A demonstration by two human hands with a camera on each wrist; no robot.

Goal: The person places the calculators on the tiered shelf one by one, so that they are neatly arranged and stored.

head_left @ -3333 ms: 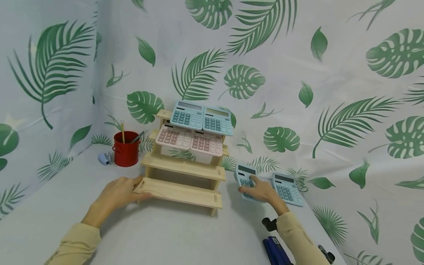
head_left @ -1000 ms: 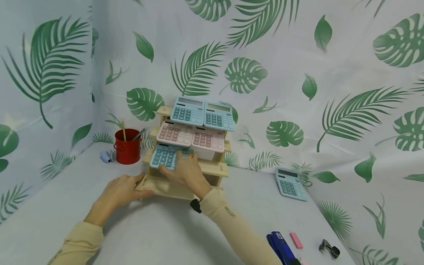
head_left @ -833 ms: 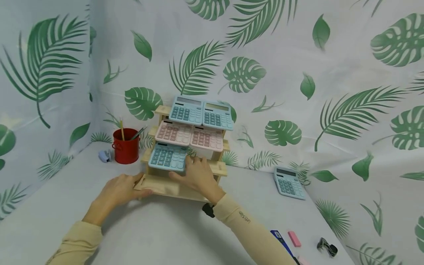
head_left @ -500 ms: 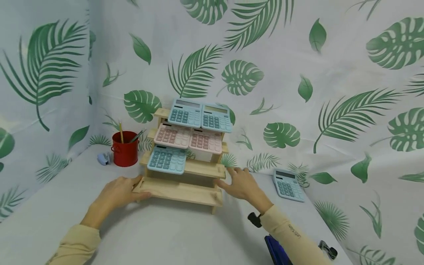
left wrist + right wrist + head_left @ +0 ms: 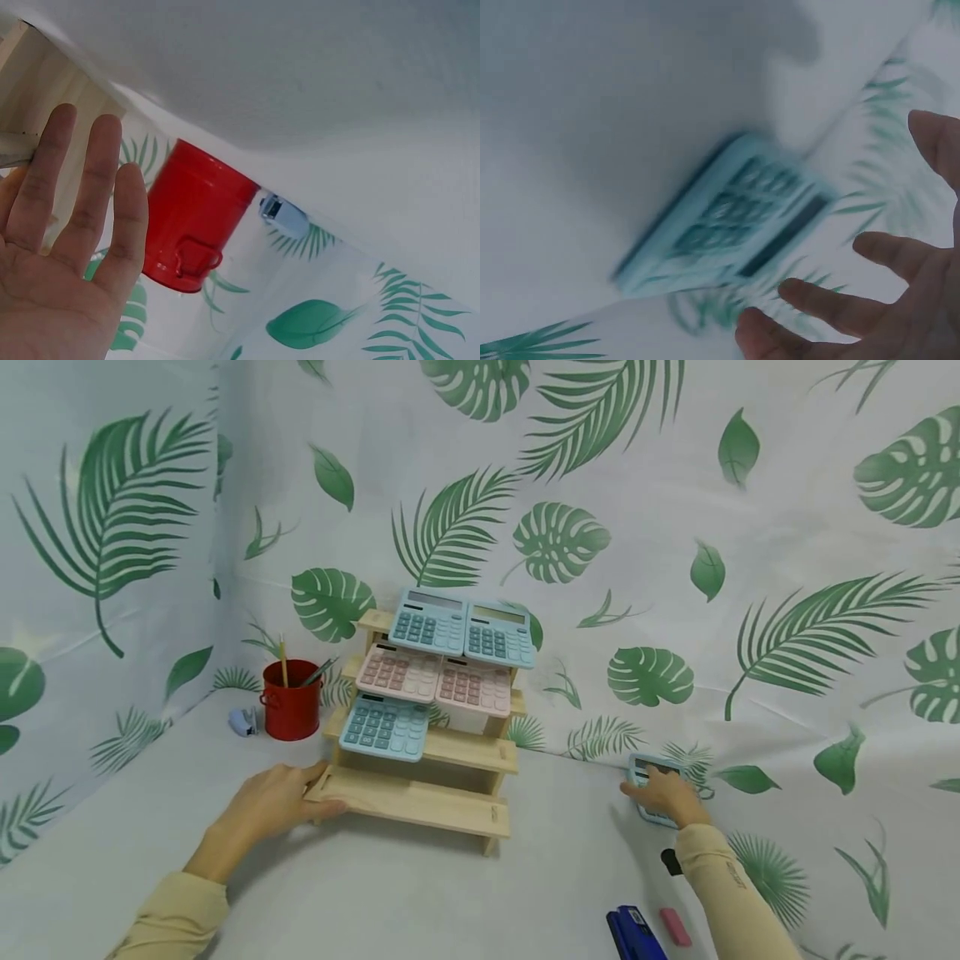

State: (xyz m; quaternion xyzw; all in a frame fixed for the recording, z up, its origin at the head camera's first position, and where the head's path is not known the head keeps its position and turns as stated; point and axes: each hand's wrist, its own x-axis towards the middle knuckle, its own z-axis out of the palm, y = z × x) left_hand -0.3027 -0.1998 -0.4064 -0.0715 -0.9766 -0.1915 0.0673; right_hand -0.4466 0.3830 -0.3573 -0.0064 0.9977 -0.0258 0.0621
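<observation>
My left hand (image 5: 273,806) grips the left end of the lowest board of a tiered wooden shelf (image 5: 420,803), thumb along its front edge. The other fingers (image 5: 96,180) are extended in the left wrist view. At the right, my right hand (image 5: 667,795) is over a light-blue calculator (image 5: 647,763) and hides much of it. In the right wrist view its fingers are spread and stand apart from that calculator (image 5: 727,217). Two blue calculators (image 5: 427,620) lie on the top tier, two pink calculators (image 5: 397,672) below them, and one blue calculator (image 5: 384,727) at the third tier's left.
A red bucket (image 5: 291,710) with a pencil and another thin stick stands left of the shelf, a small pale-blue stapler-like object (image 5: 243,722) beside it. At the front right lie a blue stapler (image 5: 633,935) and a pink eraser (image 5: 675,927). Leaf-patterned cloth rises behind the table.
My right hand carried a blue calculator from the table to the third tier's left, let it go, and moved right to the other blue calculator. My left hand has stayed on the shelf.
</observation>
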